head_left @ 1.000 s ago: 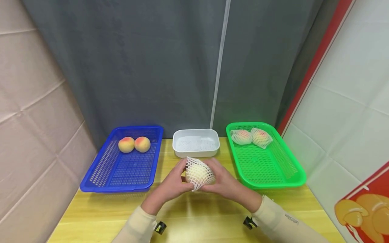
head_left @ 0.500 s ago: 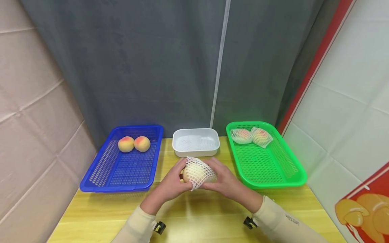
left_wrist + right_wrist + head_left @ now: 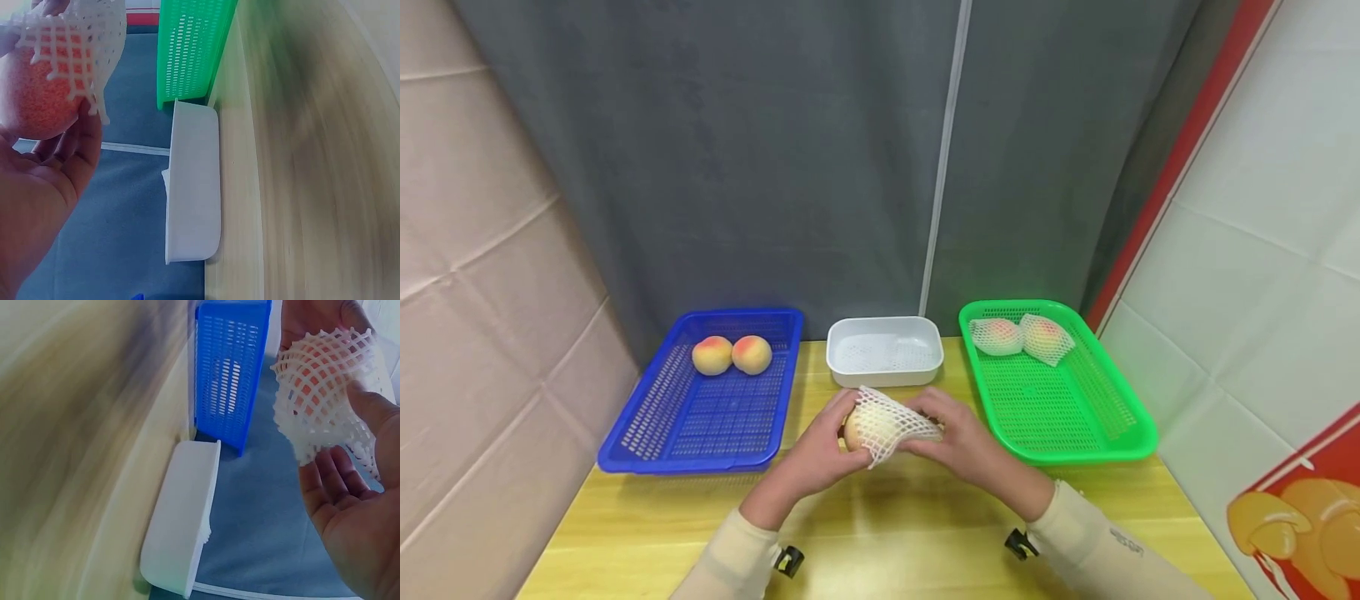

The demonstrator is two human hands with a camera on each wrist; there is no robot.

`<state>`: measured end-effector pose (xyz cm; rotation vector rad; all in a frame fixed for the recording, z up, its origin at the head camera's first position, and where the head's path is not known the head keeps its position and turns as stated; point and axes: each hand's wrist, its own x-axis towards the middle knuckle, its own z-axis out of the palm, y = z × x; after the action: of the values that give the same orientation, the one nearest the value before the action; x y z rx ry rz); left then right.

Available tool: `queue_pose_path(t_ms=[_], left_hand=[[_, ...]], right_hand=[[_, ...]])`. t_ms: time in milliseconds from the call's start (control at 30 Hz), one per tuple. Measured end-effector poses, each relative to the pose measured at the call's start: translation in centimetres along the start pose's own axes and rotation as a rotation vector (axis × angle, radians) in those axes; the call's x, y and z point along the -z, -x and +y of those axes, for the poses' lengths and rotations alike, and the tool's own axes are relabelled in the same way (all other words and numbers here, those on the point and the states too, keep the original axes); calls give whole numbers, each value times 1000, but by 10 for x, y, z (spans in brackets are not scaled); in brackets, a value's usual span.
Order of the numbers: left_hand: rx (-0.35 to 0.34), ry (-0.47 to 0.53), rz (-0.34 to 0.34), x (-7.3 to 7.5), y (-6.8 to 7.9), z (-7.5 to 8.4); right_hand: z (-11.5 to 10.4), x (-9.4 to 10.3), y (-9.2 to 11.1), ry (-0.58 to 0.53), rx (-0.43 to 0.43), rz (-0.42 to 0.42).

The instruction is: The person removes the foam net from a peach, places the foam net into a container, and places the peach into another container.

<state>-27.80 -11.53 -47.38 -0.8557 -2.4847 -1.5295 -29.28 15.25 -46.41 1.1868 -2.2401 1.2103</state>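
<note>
A peach sits partly inside a white foam fruit net, both raised over the front of the table. My left hand grips the peach from the left, fingers curled round it; its reddish side shows bare in the left wrist view. On the other side my right hand pinches the narrowed right end of the net between thumb and fingers. In the right wrist view the mesh covers most of the fruit, and its loose end sags towards the right palm.
At the left, a blue basket holds two bare peaches. A white basket stands behind my hands. To the right, a green basket holds two netted peaches. A grey curtain hangs behind.
The right hand has slid rightward off the peach, drawing the net's end out into a narrow tail. More of the peach's left side is bare. Left hand has shifted slightly left.
</note>
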Motion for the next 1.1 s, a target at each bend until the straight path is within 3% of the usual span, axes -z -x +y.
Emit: queue_pose_path(t_ms=[133,367,567,867,1000,1100], left_hand=[[-11,-2,-1,2,2,-1],[-51,19,-31,4,3,0],[-38,-5,-34,6,5,1],[-28,-13,-4,11,7,-2],[-48,-5,23,13,8,-2],[-48,-2,29,14,10,-2]], right_hand=[[-3,4,-2,25,20,-42],[-9,8,-2,131,-121,-200],[-11,9,-4,225,-111,-264],[-7,27,-24,319,-33,-290],[4,42,-44,344,-36,-251],[14,53,-59,361,-85,-235]])
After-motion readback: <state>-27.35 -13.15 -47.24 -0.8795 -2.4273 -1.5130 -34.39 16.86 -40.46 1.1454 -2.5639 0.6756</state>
